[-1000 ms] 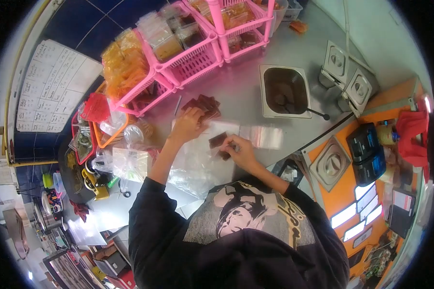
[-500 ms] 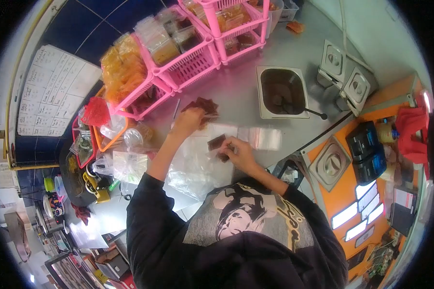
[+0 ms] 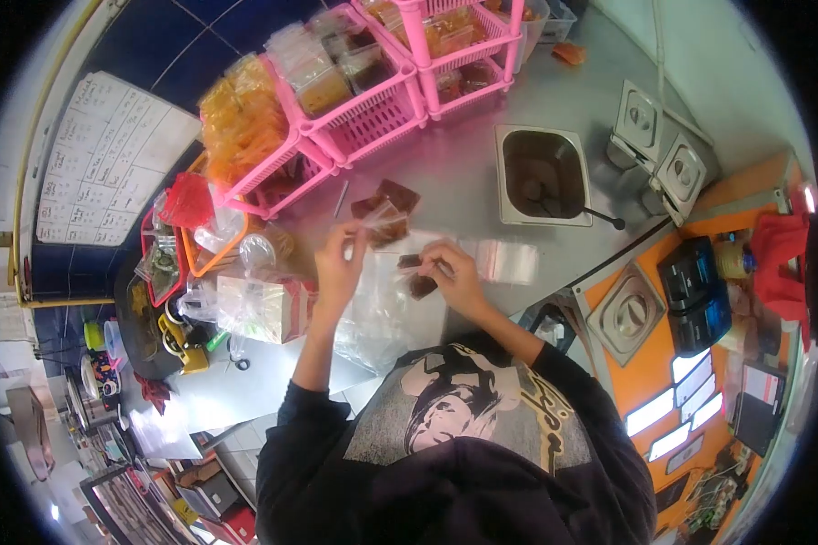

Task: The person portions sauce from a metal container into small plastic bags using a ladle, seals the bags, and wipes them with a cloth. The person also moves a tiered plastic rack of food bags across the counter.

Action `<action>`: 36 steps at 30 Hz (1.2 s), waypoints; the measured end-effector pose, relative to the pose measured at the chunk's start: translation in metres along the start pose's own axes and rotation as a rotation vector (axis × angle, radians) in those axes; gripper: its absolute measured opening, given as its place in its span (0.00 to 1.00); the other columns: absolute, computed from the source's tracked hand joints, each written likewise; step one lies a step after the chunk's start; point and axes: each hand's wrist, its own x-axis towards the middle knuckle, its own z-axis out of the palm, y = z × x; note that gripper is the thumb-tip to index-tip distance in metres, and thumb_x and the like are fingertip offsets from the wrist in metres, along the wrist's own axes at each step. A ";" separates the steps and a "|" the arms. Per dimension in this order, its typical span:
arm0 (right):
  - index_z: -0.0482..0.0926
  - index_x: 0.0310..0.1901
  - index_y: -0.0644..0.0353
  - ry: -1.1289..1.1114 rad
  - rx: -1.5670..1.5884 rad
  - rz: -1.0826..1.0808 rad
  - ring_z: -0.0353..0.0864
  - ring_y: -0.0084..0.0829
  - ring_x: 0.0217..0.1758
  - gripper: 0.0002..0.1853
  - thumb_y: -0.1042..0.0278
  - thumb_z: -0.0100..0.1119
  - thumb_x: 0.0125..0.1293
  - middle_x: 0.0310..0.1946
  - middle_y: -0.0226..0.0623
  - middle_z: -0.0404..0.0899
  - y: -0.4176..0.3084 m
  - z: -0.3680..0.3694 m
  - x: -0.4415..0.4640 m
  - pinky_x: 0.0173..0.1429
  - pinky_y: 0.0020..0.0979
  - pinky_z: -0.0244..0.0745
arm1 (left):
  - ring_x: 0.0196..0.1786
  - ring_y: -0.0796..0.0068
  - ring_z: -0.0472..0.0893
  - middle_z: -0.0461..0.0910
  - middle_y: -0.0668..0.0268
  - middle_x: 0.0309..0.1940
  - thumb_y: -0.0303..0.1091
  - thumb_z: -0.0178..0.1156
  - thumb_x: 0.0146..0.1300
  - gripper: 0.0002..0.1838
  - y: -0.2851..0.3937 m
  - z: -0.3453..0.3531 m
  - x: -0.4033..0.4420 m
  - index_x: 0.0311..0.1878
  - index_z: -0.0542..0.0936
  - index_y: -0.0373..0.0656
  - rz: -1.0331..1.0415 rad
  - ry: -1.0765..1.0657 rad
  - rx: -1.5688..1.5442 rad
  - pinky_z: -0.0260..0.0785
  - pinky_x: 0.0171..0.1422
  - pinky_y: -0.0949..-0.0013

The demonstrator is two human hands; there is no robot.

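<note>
Left hand: pinching clear plastic at the fingertips, right by the brown pile!
Right hand: thumb and fingers gripping a small brown packet, just in front of the shirt.
Brown pile: more packets, overlapping on the metal surface, just past the hands.
Clear bags: spread between the forearms.
Steel pan: off to the right (a dark handle pokes over its rim).
Pink baskets: farther out, loaded with bagged goods.
</note>
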 end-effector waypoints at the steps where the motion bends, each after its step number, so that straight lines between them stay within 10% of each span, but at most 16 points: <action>1: 0.75 0.34 0.67 0.032 0.031 -0.068 0.79 0.24 0.38 0.03 0.81 0.59 0.59 0.43 0.39 0.76 -0.003 0.003 0.002 0.43 0.25 0.78 | 0.37 0.73 0.82 0.81 0.58 0.36 0.22 0.59 0.62 0.06 0.002 0.004 -0.011 0.42 0.77 0.34 -0.063 0.017 -0.086 0.75 0.42 0.72; 4: 0.75 0.35 0.69 0.050 0.048 -0.090 0.80 0.25 0.38 0.04 0.84 0.59 0.58 0.55 0.40 0.67 0.003 0.008 0.006 0.46 0.26 0.81 | 0.39 0.78 0.80 0.80 0.61 0.36 0.22 0.57 0.64 0.07 0.012 0.011 -0.034 0.45 0.77 0.35 -0.255 -0.038 -0.230 0.76 0.42 0.73; 18: 0.77 0.36 0.65 0.173 0.186 0.019 0.79 0.20 0.36 0.07 0.78 0.65 0.57 0.30 0.31 0.78 0.023 0.031 0.021 0.43 0.22 0.73 | 0.42 0.78 0.80 0.80 0.65 0.39 0.20 0.56 0.63 0.09 -0.002 0.000 -0.050 0.47 0.77 0.34 -0.298 -0.191 -0.315 0.76 0.46 0.75; 36: 0.75 0.31 0.64 -0.011 0.197 -0.062 0.77 0.18 0.37 0.07 0.80 0.65 0.55 0.32 0.29 0.79 0.010 0.023 0.027 0.42 0.22 0.71 | 0.47 0.77 0.79 0.79 0.64 0.42 0.21 0.58 0.63 0.09 -0.004 -0.015 -0.036 0.47 0.76 0.33 -0.372 -0.292 -0.490 0.73 0.52 0.75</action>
